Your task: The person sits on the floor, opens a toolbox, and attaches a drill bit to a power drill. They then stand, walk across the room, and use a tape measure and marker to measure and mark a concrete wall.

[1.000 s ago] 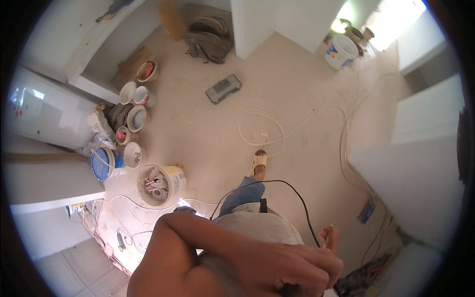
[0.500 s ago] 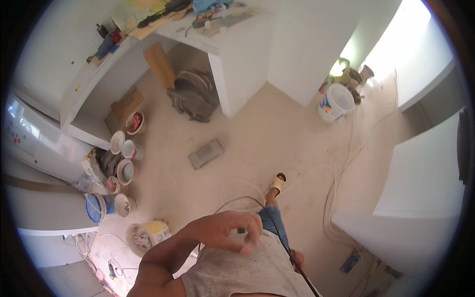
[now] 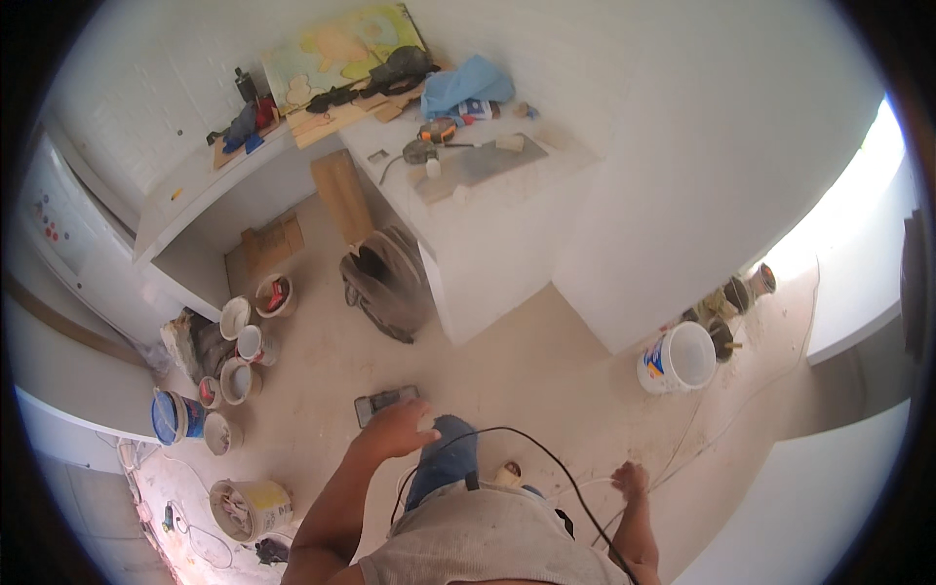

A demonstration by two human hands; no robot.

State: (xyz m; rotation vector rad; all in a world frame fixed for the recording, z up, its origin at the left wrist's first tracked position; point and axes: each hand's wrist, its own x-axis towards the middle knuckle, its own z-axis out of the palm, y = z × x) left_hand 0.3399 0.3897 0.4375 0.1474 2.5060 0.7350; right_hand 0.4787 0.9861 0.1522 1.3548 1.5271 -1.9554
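The left hand [image 3: 398, 431] hangs in front of the person with its fingers loosely bent, and I see nothing in its grasp. Seen from above, it partly covers a flat grey case [image 3: 374, 402] lying on the floor [image 3: 546, 375] on the far side of the hand; the two look well apart in height. The right hand [image 3: 631, 478], over to the right, is curled inward; I can't tell whether anything is tucked inside. A pale cable [image 3: 588, 483] lies on the floor just left of it, while a black cable [image 3: 563, 471] arcs across the person's front between both hands.

That case looks stiff and boxy, probably hard plastic. I'd guess a moderate weight, more if there are tools inside, and its dusty-looking faces could slip under bare fingers. No handle is plain to me, so its two long edges seem the surest hold. Beyond it slumps a dark backpack [image 3: 388, 292], seemingly soft; to the right stands a white bucket [image 3: 678, 359].
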